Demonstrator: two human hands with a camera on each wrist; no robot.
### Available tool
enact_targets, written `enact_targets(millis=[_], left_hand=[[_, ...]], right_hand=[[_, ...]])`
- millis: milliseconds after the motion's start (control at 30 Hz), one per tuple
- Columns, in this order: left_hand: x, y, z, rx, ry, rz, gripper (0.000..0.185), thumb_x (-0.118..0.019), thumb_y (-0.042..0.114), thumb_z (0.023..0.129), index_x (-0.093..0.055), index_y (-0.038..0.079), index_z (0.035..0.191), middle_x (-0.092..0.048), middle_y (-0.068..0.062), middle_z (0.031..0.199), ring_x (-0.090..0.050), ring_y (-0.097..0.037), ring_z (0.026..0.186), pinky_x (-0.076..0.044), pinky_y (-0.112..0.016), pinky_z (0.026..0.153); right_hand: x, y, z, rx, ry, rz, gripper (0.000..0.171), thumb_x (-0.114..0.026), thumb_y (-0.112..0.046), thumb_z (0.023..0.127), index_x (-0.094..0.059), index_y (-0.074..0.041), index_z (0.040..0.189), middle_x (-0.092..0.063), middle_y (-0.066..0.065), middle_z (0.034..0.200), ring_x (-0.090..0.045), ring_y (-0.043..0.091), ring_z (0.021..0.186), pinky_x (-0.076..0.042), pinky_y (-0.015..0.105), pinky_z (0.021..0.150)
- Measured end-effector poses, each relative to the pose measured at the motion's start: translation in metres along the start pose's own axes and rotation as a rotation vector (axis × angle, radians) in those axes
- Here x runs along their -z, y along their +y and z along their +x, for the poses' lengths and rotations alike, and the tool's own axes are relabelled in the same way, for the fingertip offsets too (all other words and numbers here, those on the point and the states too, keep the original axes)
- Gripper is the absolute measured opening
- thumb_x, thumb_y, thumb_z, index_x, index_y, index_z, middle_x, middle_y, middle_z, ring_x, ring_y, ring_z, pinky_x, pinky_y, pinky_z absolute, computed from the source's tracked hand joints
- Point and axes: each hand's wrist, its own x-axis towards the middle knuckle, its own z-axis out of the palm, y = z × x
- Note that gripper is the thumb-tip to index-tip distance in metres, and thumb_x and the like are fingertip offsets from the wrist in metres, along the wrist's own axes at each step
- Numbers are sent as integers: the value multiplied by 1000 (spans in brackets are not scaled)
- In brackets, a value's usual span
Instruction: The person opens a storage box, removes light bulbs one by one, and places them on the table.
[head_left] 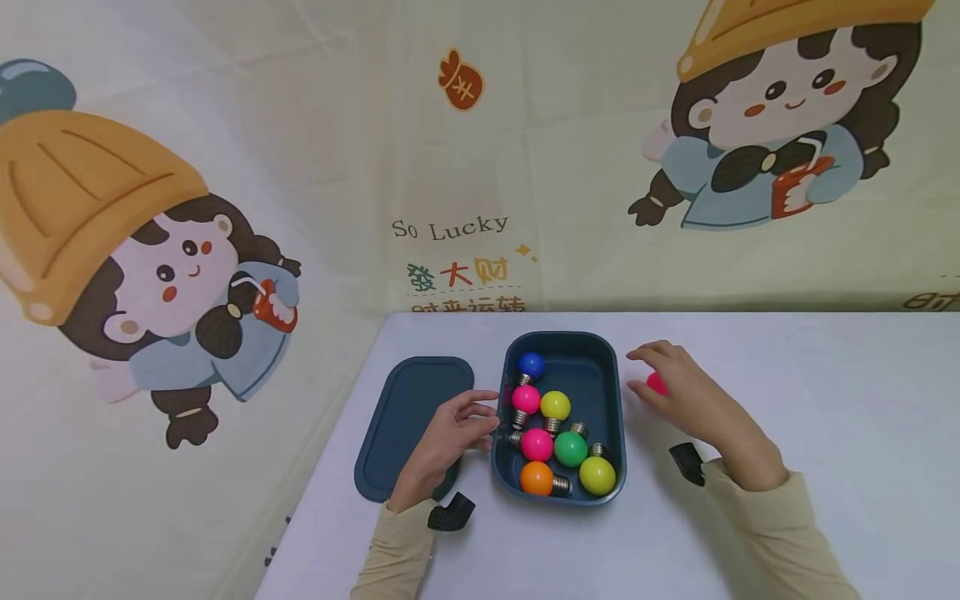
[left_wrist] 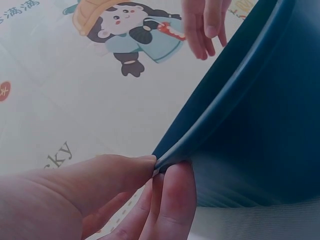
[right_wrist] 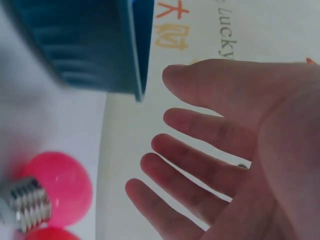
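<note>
A dark blue box (head_left: pixel 619 417) stands open on the white table, with several coloured bulbs (head_left: pixel 555 406) lying inside. My left hand (head_left: pixel 486 414) pinches the box's left rim between thumb and fingers; the left wrist view shows that pinch (left_wrist: pixel 157 167) on the box (left_wrist: pixel 260 125). To the right of the box a pink bulb (head_left: pixel 657 383) lies on the table. My right hand (head_left: pixel 647 373) hovers over it, fingers spread and holding nothing. In the right wrist view the right hand (right_wrist: pixel 150 127) is beside the pink bulb (right_wrist: pixel 57 187), whose metal screw base shows, near the box (right_wrist: pixel 90 45).
The box's dark blue lid (head_left: pixel 408 417) lies flat to the left, partly under my left wrist. The white table (head_left: pixel 825 467) ends in a slanting left edge. A cartoon-printed cloth (head_left: pixel 450 225) hangs behind and to the left.
</note>
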Motion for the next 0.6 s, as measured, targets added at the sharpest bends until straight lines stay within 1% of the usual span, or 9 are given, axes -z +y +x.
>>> enact_targets(millis=[233,400,600], left_hand=[[0,2,0,-10,-4,-4,44,-69,20,94,-58,9,134,-66,-13,110,-67,-19,88,-60,-31,75],[-1,2,0,-14,-4,0,43,-69,20,94,-57,9,134,-66,-12,109,-67,-19,88,-60,-30,74],[-1,1,1,0,6,5,44,-70,21,94,-58,10,134,-66,-13,110,-67,-19,89,-60,-32,76]], right_hand=[[-3,-14,7,30,-14,23,43,-69,-14,92,-58,7,128,-56,27,128,-50,45,121,-49,58,97],[-8,-20,13,48,-38,15,42,-69,-15,93,-58,6,128,-56,26,127,-53,42,119,-51,55,96],[-15,-29,19,64,-70,8,43,-69,-17,93,-58,5,128,-57,23,126,-55,39,116,-55,51,91]])
